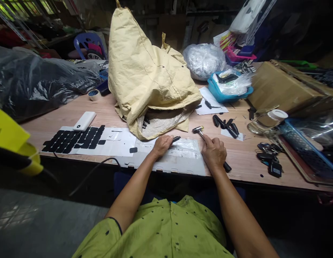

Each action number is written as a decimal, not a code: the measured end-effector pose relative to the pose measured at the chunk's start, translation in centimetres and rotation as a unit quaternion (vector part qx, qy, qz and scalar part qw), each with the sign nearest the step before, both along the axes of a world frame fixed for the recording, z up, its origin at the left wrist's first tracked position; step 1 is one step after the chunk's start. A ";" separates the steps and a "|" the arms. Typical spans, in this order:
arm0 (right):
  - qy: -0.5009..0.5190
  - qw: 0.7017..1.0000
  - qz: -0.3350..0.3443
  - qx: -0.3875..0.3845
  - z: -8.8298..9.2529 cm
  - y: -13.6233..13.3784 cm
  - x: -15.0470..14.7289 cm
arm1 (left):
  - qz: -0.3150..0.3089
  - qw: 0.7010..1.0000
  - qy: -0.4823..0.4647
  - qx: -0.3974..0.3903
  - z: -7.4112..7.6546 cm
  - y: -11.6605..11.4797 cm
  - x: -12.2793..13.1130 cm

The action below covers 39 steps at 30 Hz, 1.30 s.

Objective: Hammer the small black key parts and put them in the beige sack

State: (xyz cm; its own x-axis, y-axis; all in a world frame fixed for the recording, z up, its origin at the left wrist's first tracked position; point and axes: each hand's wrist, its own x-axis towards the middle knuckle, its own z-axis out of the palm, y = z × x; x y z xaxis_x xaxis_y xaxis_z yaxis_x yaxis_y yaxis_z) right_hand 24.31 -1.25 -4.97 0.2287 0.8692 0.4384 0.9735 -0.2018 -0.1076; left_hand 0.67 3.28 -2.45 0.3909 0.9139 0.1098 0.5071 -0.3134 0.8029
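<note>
My left hand is closed on a small black part, slim and pointing right, above the white board with a clear plastic sheet. My right hand is wrapped round a small hammer. Its metal head has a yellowish face on one side, and the black handle end sticks out below the hand. Just beyond my left hand, the mouth of a big tan sack lies open with several black pieces inside. What exactly the black part is I cannot make out.
To the left lie a white sheet of black stickers, a white power bank and a tape roll. Rightward are several loose black parts, a jar, keys, a blue basket and a cardboard box.
</note>
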 end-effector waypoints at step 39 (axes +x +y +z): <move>0.008 1.000 0.010 0.002 0.2 -0.1 0.0 | -0.240 0.923 -0.003 -0.299 3.5 -5.9 -1.6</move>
